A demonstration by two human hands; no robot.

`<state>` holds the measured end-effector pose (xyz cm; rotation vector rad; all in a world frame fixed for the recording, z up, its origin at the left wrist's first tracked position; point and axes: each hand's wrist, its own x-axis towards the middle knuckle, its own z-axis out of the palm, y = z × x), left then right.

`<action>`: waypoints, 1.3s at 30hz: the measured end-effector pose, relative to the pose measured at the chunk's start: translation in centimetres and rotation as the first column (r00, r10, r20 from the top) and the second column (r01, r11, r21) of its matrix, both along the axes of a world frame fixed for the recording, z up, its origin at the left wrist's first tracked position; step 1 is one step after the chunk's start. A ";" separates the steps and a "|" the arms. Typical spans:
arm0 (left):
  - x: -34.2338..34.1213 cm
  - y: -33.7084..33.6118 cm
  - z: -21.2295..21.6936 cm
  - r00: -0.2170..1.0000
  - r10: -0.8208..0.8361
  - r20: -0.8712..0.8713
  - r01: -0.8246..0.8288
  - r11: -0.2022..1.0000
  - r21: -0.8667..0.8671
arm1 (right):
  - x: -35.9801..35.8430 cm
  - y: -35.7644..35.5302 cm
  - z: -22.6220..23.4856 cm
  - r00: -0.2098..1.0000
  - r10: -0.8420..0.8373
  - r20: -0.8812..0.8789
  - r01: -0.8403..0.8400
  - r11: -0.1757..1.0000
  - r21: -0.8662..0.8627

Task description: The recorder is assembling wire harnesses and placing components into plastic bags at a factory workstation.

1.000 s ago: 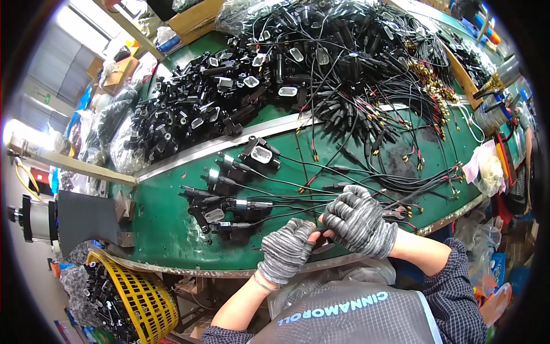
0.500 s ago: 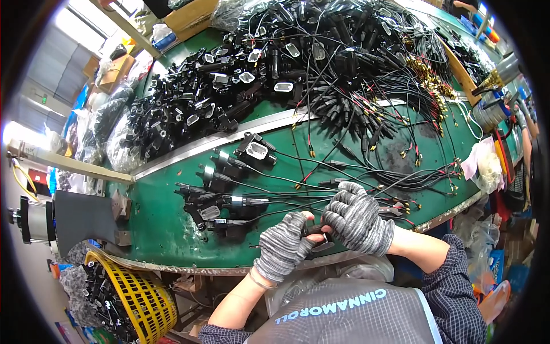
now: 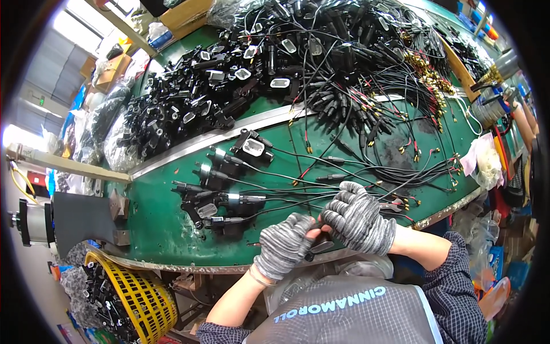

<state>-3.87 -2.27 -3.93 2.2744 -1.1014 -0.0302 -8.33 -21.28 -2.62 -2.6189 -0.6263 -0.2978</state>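
Both my hands wear grey striped gloves with bare fingertips and meet over the near edge of the green table (image 3: 154, 235). My left hand (image 3: 286, 243) is closed on a black part with a flat, rounded face (image 3: 322, 247), which shows beneath the fingers. My right hand (image 3: 356, 221) pinches at the same part, its fingertips touching those of the left. The fingers hide most of the part. To the left lie several black fittings with cables, among them one with a pale rounded window (image 3: 253, 147). Their black cables (image 3: 281, 194) run right, past my right hand.
A metal strip (image 3: 229, 131) divides the table from a large heap of black parts (image 3: 195, 86). Bundled cables with red and brass ends (image 3: 401, 86) lie at the back right. A grey wrench-like tool (image 3: 392, 206) rests beside my right hand. Below left stands a yellow basket (image 3: 146, 292).
My left thumb and fingers have drawn in against the right fingertips, closing the small gap between the hands. The view has shifted slightly; the laid-out fittings lie as before.
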 end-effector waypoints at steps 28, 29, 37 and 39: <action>16.3 6.4 6.7 0.878 0.382 0.288 -0.456 0.849 0.266 | 6.8 -5.2 -1.3 0.924 -0.381 0.032 0.371 0.876 -0.308; 19.7 5.2 4.7 0.885 0.385 0.261 -0.449 0.854 0.263 | 6.2 -6.6 -0.8 0.897 -0.437 0.062 0.437 0.859 -0.266; 26.4 -2.6 1.0 0.813 0.084 0.577 -0.500 0.608 0.617 | 4.0 -12.7 6.5 0.827 -0.248 -0.504 0.561 0.305 0.770; 26.5 -2.9 0.9 0.788 0.025 0.615 -0.541 0.506 0.672 | 3.3 -13.0 8.5 0.809 -0.269 -0.523 0.585 0.284 0.760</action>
